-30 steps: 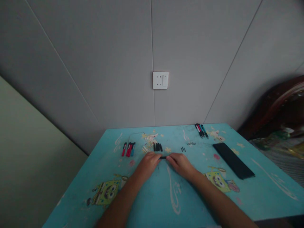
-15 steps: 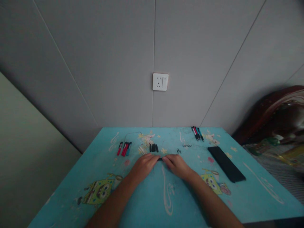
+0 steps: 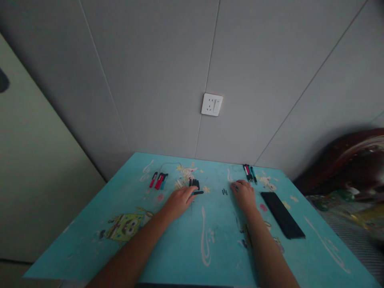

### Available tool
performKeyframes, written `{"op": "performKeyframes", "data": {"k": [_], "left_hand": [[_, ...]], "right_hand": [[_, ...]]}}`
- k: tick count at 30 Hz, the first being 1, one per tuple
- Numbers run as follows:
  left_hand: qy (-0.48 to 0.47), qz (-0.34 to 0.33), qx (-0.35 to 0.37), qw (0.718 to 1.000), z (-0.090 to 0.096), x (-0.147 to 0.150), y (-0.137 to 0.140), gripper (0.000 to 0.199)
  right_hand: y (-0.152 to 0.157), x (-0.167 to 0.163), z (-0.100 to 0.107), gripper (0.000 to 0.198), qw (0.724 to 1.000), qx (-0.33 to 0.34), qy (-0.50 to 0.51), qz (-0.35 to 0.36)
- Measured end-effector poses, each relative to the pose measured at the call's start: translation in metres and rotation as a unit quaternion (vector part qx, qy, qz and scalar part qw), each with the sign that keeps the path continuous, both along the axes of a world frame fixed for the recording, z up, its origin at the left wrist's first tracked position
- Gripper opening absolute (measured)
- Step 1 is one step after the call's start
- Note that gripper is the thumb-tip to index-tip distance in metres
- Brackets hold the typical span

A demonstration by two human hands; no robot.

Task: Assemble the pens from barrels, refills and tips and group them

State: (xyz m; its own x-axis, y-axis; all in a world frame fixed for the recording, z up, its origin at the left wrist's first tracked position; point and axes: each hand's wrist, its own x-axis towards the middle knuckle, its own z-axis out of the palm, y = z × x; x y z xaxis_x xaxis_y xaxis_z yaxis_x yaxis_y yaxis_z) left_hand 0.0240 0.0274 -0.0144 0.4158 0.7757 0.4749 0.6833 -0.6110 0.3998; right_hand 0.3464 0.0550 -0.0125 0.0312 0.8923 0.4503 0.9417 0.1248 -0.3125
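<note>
My left hand (image 3: 179, 200) is closed on a short black pen barrel piece (image 3: 197, 193), which sticks out to the right from its fingertips. Just behind it lie several similar black pen pieces (image 3: 194, 184) and some thin white refills (image 3: 179, 184). My right hand (image 3: 244, 194) is down on the table, fingers curled together over the small springs (image 3: 236, 187); what they pinch, if anything, is too small to make out. Left of that hand is a group of tiny dark pieces (image 3: 225, 192).
Red and blue pen barrels (image 3: 159, 181) lie at the back left. Several pens (image 3: 250, 173) lie at the back right. A long black case (image 3: 282, 215) rests on the right of the patterned blue table (image 3: 180, 256). The wall carries a socket (image 3: 212, 104).
My hands have parted from the black piece they both held. The left keeps it, while the right has moved right to the springs. The view has tilted.
</note>
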Motion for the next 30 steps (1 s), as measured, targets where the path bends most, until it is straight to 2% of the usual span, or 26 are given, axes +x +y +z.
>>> {"op": "performKeyframes", "data": {"k": [5, 10, 13, 15, 19, 30], "left_hand": [[0.000, -0.014, -0.008, 1.000, 0.002, 0.000, -0.002, 0.022], [-0.012, -0.020, -0.009, 1.000, 0.004, 0.001, -0.003, 0.021], [-0.016, -0.020, -0.007, 1.000, 0.003, 0.001, -0.003, 0.021], [-0.017, -0.017, -0.007, 1.000, 0.003, 0.002, -0.003, 0.020], [-0.016, -0.017, -0.012, 1.000, 0.005, 0.002, -0.004, 0.020], [-0.011, -0.040, -0.029, 0.999, 0.007, 0.005, -0.008, 0.017]], "right_hand": [[0.001, -0.007, 0.007, 0.020, 0.999, 0.005, 0.042, 0.026], [-0.013, -0.043, 0.020, 0.029, 0.983, 0.006, 0.121, 0.140], [-0.025, -0.073, 0.021, 0.028, 0.950, -0.026, 0.219, 0.223], [-0.031, -0.086, 0.021, 0.027, 0.927, -0.059, 0.274, 0.250], [-0.035, -0.092, 0.021, 0.027, 0.912, -0.100, 0.308, 0.251], [-0.036, -0.096, 0.013, 0.023, 0.909, -0.122, 0.307, 0.252]]}}
